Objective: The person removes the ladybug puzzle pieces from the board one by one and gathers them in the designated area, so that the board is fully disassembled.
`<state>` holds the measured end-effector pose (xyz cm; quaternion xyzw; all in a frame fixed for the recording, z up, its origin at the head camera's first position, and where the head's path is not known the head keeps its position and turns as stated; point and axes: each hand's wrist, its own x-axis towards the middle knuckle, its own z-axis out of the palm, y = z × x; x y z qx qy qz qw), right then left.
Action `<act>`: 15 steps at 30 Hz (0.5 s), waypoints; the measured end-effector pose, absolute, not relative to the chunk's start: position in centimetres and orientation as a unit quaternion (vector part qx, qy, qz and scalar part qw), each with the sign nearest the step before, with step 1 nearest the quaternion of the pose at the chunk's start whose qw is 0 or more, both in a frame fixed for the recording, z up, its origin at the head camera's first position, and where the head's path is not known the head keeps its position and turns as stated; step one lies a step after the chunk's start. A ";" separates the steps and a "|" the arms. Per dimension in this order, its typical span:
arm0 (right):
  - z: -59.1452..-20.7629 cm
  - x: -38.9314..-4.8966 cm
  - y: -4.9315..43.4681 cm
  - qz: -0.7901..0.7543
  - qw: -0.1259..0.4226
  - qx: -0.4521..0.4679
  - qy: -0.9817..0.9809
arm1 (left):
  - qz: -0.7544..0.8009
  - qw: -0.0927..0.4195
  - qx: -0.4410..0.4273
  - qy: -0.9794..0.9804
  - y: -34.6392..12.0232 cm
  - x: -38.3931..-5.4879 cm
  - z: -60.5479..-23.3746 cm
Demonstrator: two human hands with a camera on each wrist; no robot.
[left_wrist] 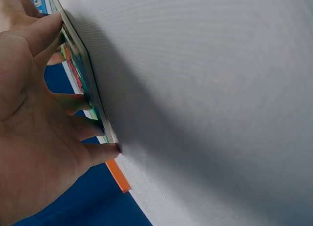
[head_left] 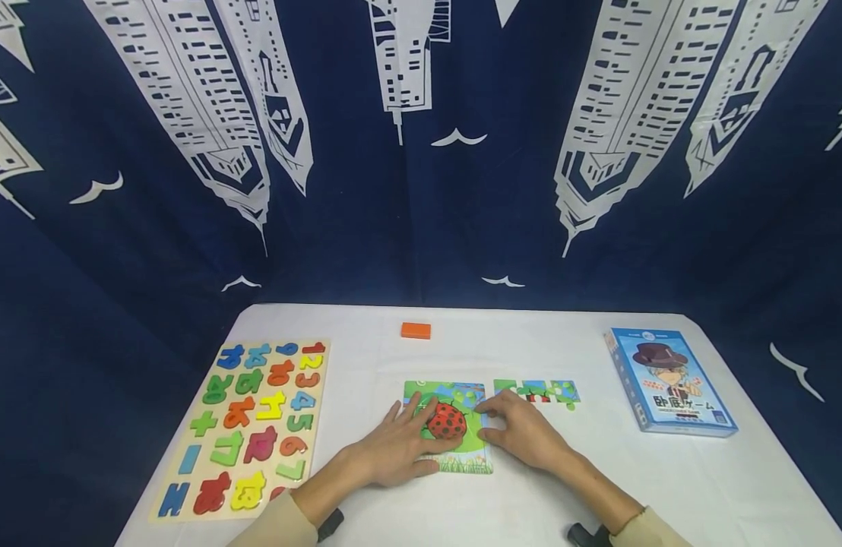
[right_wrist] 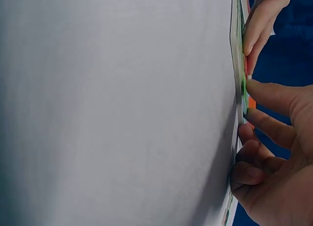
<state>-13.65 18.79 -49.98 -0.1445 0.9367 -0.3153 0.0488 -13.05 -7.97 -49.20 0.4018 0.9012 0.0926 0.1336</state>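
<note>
A square ladybug jigsaw puzzle lies on the white table in the head view, green and blue with a red spotted ladybug in the middle. My left hand rests spread over its left side, the fingertips on the picture and by the ladybug; in the left wrist view this hand reaches along the board's edge. At the right edge, the thumb and forefinger of my right hand pinch a puzzle piece, mostly hidden by the fingers. The right wrist view shows that hand's other fingers curled in.
Several loose puzzle pieces lie just behind my right hand. An orange block sits near the back edge. On the left is a wooden board of coloured numbers and shapes; on the right, a blue game box. A navy curtain hangs behind.
</note>
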 end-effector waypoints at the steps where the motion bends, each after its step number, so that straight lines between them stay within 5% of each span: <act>1: -50.0 -13.7 18.8 -0.323 0.049 -0.141 0.935 | 0.092 0.133 0.402 0.901 -8.0 -13.1 -49.2; 15: -50.2 -14.1 18.6 -0.392 0.060 -0.085 0.914 | 0.093 0.136 0.398 0.902 -8.0 -13.1 -49.2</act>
